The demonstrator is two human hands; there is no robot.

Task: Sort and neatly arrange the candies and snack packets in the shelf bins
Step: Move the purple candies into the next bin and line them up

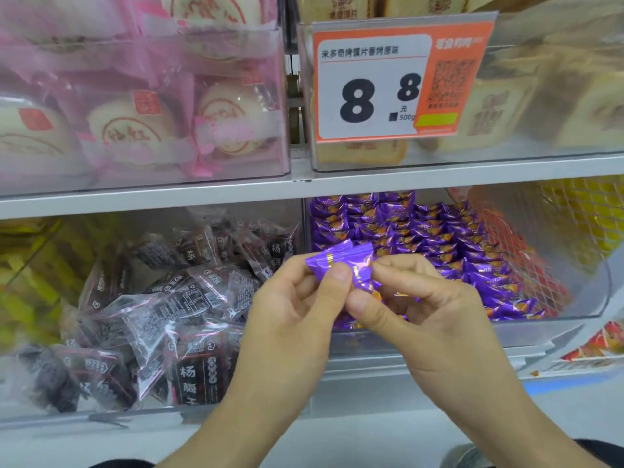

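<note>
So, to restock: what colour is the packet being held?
Purple foil candy packet with gold stripe; head view.

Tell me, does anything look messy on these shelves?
Yes. The dark packets in the lower left bin lie jumbled at all angles, while the purple candies beside them stand in neat rows. Both hands hold purple candies out front.

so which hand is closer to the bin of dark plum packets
Left. The left hand is directly in front of the dark plum packets bin's right end, overlapping it. The right hand sits further right, in front of the purple candy bin.
</note>
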